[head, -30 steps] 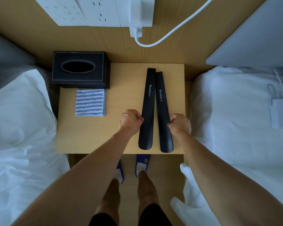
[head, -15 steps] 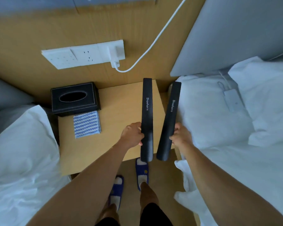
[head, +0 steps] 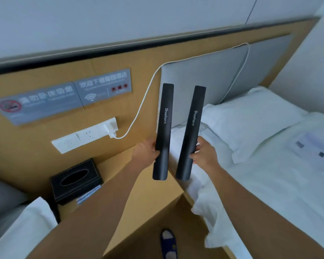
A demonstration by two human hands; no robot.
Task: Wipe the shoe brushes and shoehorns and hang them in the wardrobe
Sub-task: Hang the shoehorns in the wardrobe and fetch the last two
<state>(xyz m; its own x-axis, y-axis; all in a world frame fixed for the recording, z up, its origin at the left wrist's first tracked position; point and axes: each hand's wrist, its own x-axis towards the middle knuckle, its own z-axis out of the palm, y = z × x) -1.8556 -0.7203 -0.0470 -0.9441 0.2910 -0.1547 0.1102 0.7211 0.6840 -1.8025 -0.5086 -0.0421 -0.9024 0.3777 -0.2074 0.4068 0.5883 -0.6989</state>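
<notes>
Shoehorns (head: 164, 131) upright, one per hand, fingers (head: 194, 157) around.

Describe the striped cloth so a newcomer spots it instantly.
Find the wooden nightstand between the two beds. At its back left sits a black tissue box; the cloth lies flat against the box's near side, mostly hidden. It is the only blue-and-white striped item there.

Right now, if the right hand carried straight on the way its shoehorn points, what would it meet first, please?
The right hand holds its shoehorn pointing up and away. Its tip lies against the grey padded headboard, so that would probably be met first, though depth is unclear from this single view.
</notes>
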